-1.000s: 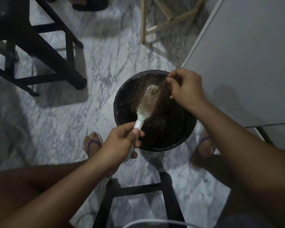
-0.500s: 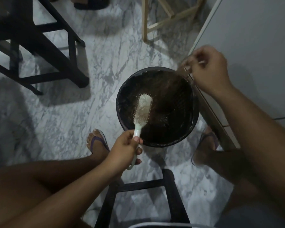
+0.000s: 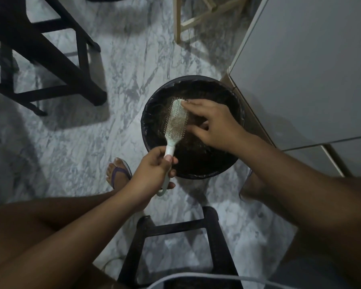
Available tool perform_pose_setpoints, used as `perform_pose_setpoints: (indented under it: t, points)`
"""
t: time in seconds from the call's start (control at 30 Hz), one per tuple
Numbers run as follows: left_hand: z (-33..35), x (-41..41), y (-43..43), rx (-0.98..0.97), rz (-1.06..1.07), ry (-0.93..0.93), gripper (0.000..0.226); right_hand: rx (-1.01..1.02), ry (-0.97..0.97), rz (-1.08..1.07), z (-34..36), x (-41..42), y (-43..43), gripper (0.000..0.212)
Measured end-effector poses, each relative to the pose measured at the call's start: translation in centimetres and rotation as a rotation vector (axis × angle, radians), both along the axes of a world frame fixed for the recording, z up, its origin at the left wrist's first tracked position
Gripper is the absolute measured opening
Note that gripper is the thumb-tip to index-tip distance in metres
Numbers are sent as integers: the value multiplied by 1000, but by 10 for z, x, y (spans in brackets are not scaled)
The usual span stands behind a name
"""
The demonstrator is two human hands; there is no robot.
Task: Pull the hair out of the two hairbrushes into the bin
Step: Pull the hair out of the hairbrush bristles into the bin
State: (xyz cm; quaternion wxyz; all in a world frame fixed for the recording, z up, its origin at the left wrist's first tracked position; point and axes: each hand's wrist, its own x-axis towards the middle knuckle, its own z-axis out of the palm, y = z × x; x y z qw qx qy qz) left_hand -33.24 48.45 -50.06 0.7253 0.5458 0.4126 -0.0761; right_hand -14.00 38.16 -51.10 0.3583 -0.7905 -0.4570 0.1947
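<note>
One pale oval plastic hairbrush (image 3: 175,119) above the round black bin (image 3: 152,109) — your left grip (image 3: 152,172) clasps its handle; right grip (image 3: 215,126), spread loose, touches bristles.

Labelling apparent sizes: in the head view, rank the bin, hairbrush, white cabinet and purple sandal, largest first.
1. white cabinet, cut by the frame
2. bin
3. hairbrush, held nearer the camera
4. purple sandal, partly hidden

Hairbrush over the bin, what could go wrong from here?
The hairbrush hangs toward the left rim of the bin, so pulled hair might fall on the floor. The left hand holds only the thin handle; a hard tug from the right hand might twist it loose into the bin.
</note>
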Motion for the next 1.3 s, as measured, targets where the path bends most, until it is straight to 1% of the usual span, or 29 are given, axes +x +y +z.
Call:
perform_pose_setpoints:
  t: [0.13,0.2,0.27,0.37,0.47,0.53,0.6,0.73,0.83,0.9,0.93,0.97,1.0,1.07,1.1,1.13,1.17,1.23,1.3]
  points:
    - [2,3,1,-23,30,-33,13,136,-87,-174,0,-4,4,29]
    - [3,4,0,-33,74,-35,14,184,-95,-221,3,0,5,18]
    - [5,5,1,-28,116,-30,15,180,-79,-300,6,9,4,14]
    - [8,4,3,-43,150,-36,16,106,-32,-437,7,29,-2,13]
    - [12,3,6,-108,223,-68,17,61,45,-633,0,53,-10,12]
    - [14,2,9,-101,236,-85,19,45,101,-742,-5,66,-15,10]
    - [16,1,9,-85,221,-96,22,-25,82,-721,-12,69,-18,10]
    - [21,3,10,-119,246,-143,25,-349,-31,-425,-39,40,-24,12]
    - [25,7,14,-156,283,-202,27,-606,-8,-324,-67,14,-33,13]
    - [25,8,15,-165,276,-216,27,-692,10,-282,-74,4,-33,14]
    - [25,8,14,-156,257,-219,27,-710,33,-262,-72,2,-30,16]
    - [24,8,13,-143,236,-220,26,-721,67,-229,-68,2,-26,29]
    - [23,8,12,-131,218,-216,26,-737,92,-168,-61,4,-21,53]
    - [22,8,11,-113,186,-192,25,-838,113,3,-37,9,-12,111]
    - [20,8,11,-103,171,-176,24,-884,132,65,-21,13,-7,132]
    - [19,8,10,-89,155,-158,24,-909,153,101,-5,17,-3,146]
    - [18,8,10,-73,138,-140,23,-907,167,116,9,22,-1,155]
    - [16,7,8,-47,110,-117,21,-845,131,104,34,29,2,164]
    - [16,8,6,-45,96,-112,21,-750,43,44,53,36,2,161]
